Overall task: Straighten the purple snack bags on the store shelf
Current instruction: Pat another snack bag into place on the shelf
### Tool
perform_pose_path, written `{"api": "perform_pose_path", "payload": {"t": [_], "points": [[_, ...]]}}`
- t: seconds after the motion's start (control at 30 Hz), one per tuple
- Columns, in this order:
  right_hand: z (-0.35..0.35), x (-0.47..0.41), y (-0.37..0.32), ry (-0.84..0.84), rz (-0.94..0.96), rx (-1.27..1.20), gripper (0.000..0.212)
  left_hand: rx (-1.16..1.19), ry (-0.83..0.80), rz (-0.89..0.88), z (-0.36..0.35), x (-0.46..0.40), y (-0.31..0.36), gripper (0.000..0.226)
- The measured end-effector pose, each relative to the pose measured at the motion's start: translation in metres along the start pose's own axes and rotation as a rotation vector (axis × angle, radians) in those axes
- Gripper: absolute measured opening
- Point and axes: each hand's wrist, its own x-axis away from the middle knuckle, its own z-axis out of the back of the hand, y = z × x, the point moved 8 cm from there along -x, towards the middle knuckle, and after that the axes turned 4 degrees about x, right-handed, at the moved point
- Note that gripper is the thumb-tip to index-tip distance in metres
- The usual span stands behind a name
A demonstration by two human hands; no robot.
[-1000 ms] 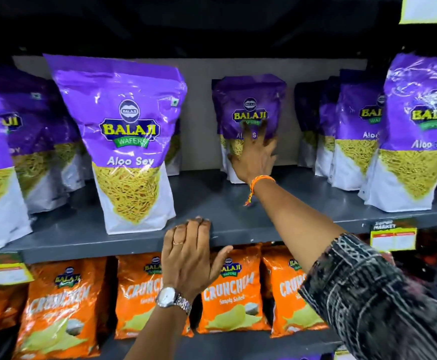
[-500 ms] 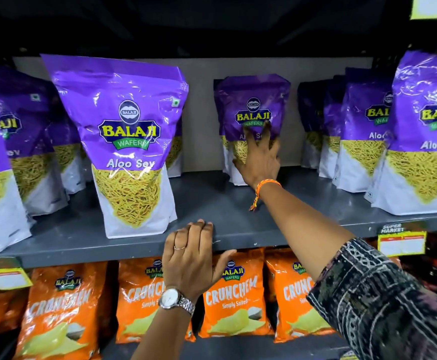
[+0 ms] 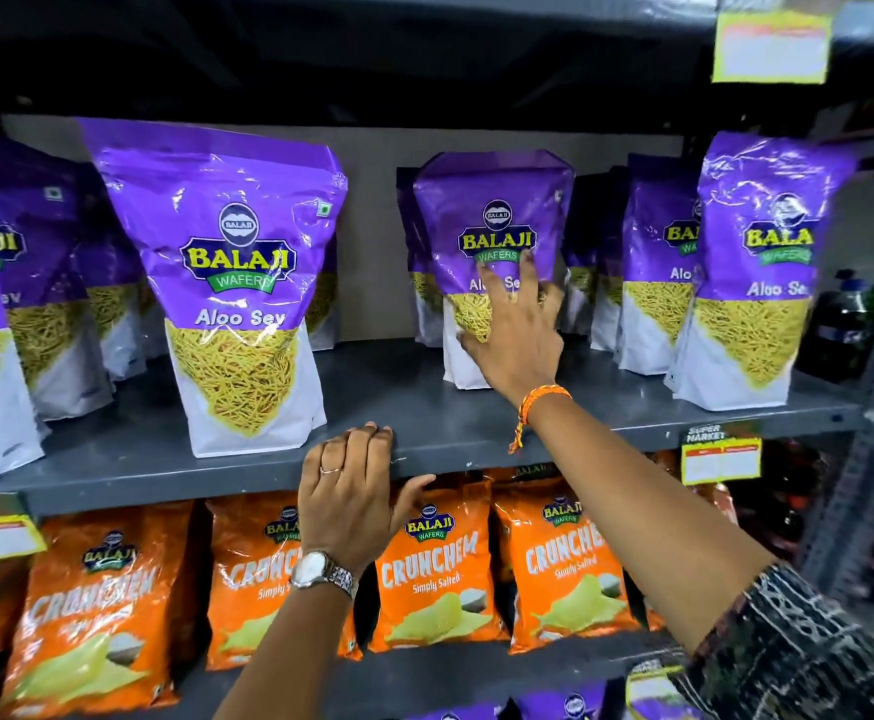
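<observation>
Purple Aloo Sev bags stand in rows on a grey shelf (image 3: 414,407). My right hand (image 3: 518,340) reaches in and grips the middle purple bag (image 3: 492,210) low on its front, thumb on its left edge and fingers spread across it. This bag stands upright about halfway back. A large purple bag (image 3: 237,283) stands at the shelf's front left, leaning slightly. Another front bag (image 3: 757,283) stands at the right with more behind it. My left hand (image 3: 351,491) holds the shelf's front edge, fingers curled over the top.
More purple bags (image 3: 34,262) crowd the far left. Orange Crunchem bags (image 3: 434,574) fill the shelf below. A price tag (image 3: 720,457) hangs on the shelf edge at right. Dark bottles (image 3: 840,319) stand beyond the right end. Another shelf sits close above.
My right hand has drawn the middle purple bag forward from the back of the shelf, and its grip has shifted to the bag's lower front. My left hand stays on the shelf edge.
</observation>
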Motion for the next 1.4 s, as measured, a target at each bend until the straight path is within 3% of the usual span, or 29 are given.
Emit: {"api": "perform_pose_path", "payload": {"t": [0.53, 1.2, 1.4], "points": [[0.061, 0.051, 0.017, 0.038, 0.054, -0.021, 0.087, 0.033, -0.088, 0.095, 0.012, -0.002, 0.003, 0.062], [0.073, 0.063, 0.019, 0.059, 0.080, -0.011, 0.089, 0.048, -0.190, 0.176, 0.016, -0.003, 0.004, 0.061], [0.107, 0.077, 0.016, 0.119, 0.059, -0.248, 0.082, 0.163, -0.252, 0.244, 0.025, -0.015, 0.003, 0.065]]}}
